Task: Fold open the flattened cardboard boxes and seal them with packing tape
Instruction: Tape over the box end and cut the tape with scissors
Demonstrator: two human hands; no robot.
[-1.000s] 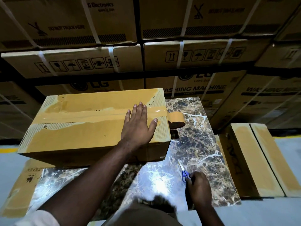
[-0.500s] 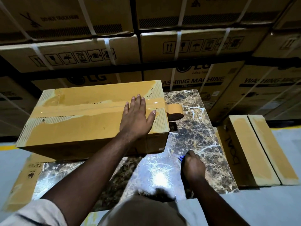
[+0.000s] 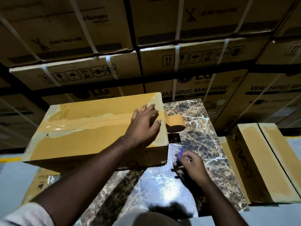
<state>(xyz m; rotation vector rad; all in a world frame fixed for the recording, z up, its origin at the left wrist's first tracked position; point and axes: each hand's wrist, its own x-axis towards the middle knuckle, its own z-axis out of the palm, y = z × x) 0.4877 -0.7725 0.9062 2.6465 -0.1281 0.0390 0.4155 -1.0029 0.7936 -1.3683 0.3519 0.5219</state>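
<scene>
A closed cardboard box (image 3: 78, 136) lies on the marble table (image 3: 206, 144), with a strip of brown tape along its top seam. The tape roll (image 3: 175, 122) hangs off the box's right end, still joined to the strip. My left hand (image 3: 142, 128) rests on the box top near that right end, fingers spread over the tape. My right hand (image 3: 192, 168) holds blue-handled scissors (image 3: 180, 154) just above the table, in front of the box's right corner. The blades are mostly hidden by my fingers.
Two taped boxes (image 3: 263, 160) stand on the floor right of the table. A flattened carton (image 3: 39, 181) shows under the table's left side. Stacked washing-machine cartons (image 3: 195, 62) with white straps fill the background. A dark object (image 3: 174, 137) lies beside the roll.
My right hand has picked the scissors up off the table and lifted them toward the box's right end. My left hand has shifted slightly toward the tape roll.
</scene>
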